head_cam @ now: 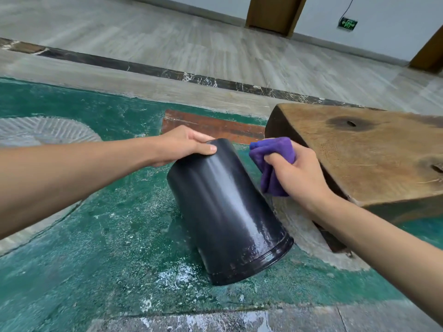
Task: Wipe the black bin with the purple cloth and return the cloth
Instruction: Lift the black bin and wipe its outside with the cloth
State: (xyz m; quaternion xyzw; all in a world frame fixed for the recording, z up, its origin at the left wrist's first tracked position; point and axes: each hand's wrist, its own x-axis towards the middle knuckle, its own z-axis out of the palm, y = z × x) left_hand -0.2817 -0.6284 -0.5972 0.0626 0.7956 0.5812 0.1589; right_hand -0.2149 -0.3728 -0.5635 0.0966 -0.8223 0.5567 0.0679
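Bin tipped over mouth-down, left hand steadying, right hand bringing the cloth in.

Left hand (pixel 184 144) is gripping the bin's base edge, thumb curled on the near side and fingers wrapped over the far side; probably bracing it at a tilt so the wall is facing up for wiping. Black bin (pixel 227 212) is leaning with its rim down on the worn green floor (pixel 72 236), base up and angled away; wall is looking glossy with streaks near the rim. Right hand (pixel 297 171) is clutching the bunched purple cloth (pixel 273 161), fingers curled round it; cloth is hanging just beside the bin's upper right wall, contact unclear. Wooden slab (pixel 359 152) is sitting right behind that hand. No brand or label showing on bin or cloth. Only signage: green exit sign (pixel 347 23) on the far wall, lettering too small to read.
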